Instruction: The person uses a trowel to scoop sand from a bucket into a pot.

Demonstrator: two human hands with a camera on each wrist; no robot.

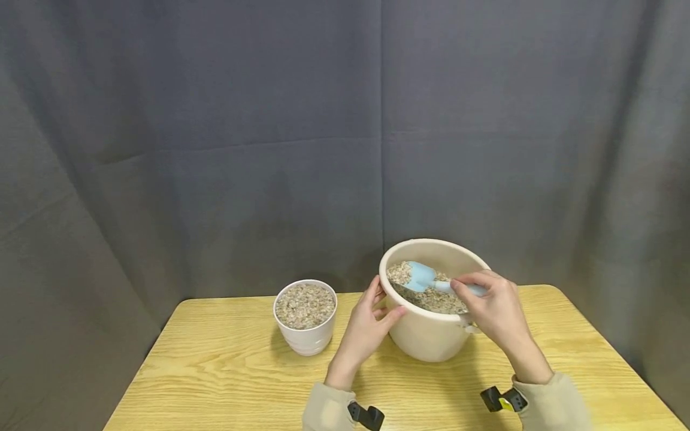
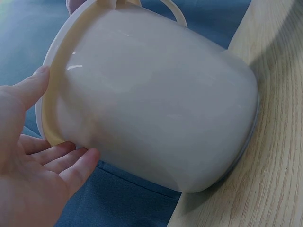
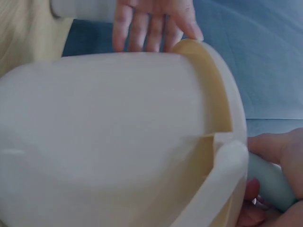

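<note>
A cream bucket (image 1: 428, 335) stands on the table, holding pale, grain-like loose material (image 1: 439, 301). My left hand (image 1: 366, 329) grips the bucket's left side at the rim. Its thumb lies at the front of the rim, the other fingers (image 2: 78, 168) against the outer wall. With my right hand (image 1: 497, 305) I hold a small light-blue trowel (image 1: 420, 276) by its handle, over the right rim. The trowel's blade is inside the bucket, with some of the material at its tip. In the right wrist view the bucket wall hides most of the trowel.
Left of the bucket stands a white ribbed pot (image 1: 306, 342), filled close to its rim with similar material. Both containers sit on a wooden table (image 1: 232, 365). A grey curtain (image 1: 269, 149) hangs behind it. The bucket's handle (image 3: 213, 189) hangs down its side.
</note>
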